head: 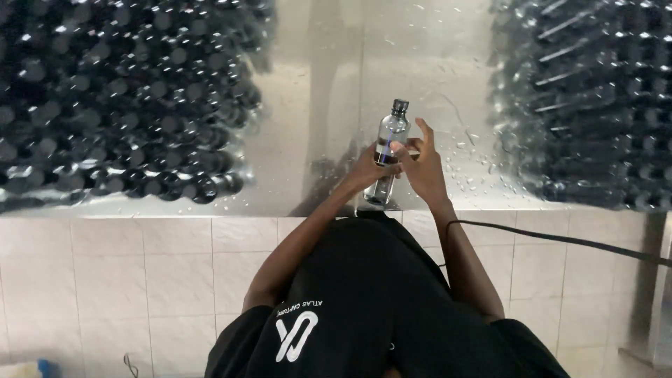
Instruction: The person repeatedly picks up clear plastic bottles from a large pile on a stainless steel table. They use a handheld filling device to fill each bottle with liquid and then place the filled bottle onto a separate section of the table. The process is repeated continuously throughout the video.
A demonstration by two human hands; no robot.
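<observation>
A clear glass bottle (387, 150) with a dark cap is held upright over the wet steel counter (315, 119), near its front edge. My left hand (369, 168) grips the bottle's lower body from the left. My right hand (418, 162) presses against the bottle's middle from the right, with fingers spread over what looks like a label band.
A large mass of dark-capped bottles (119, 98) fills the counter's left side, and another mass of bottles (588, 98) fills the right. A black cable (560, 239) runs rightward over the white tiled counter front (140, 280). Water drops dot the steel.
</observation>
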